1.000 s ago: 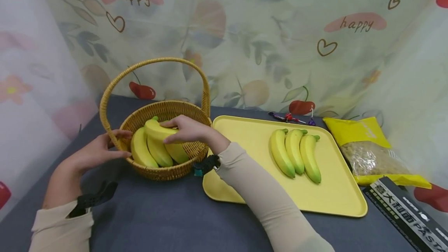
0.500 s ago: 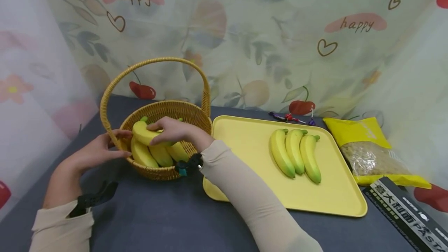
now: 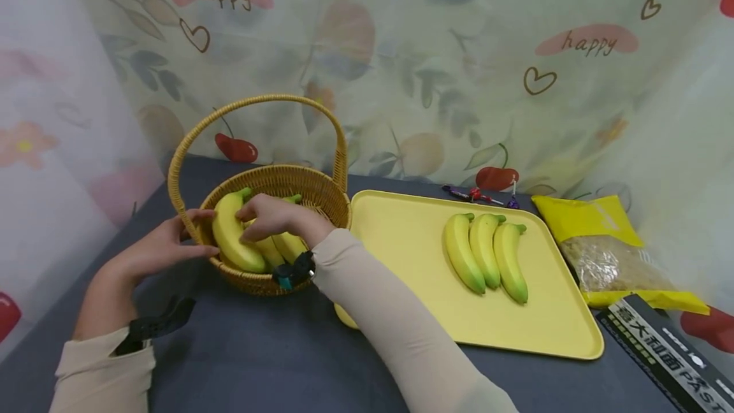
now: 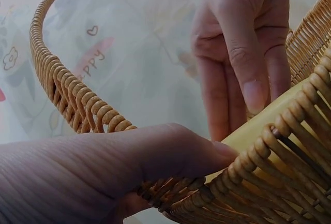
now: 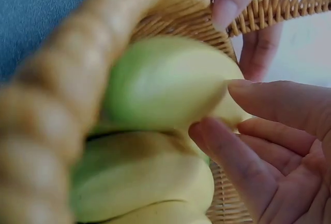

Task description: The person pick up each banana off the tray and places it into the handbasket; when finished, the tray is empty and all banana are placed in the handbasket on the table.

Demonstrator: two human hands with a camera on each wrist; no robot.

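Right now the work looks like settling bananas in the wicker basket (image 3: 246, 284) at left of centre in the head view, probably the final nudge on one piece. That leftmost banana (image 3: 232, 234) lies inside the basket, its stem towards the top of the frame, with other bananas (image 3: 287, 244) just to its right. The right hand (image 3: 275, 218) reaches in over them, thumb and forefinger spread apart with their tips at the banana's side, the remaining fingers loose; I see no firm grip. The left hand (image 3: 157, 247), left of the basket, pinches its rim at the foot of the handle. The next move probably calls for letting the banana rest, then lifting the right hand clear while the left steadies the rim; three bananas (image 3: 484, 253) lie on the yellow tray (image 3: 401, 260), right of centre
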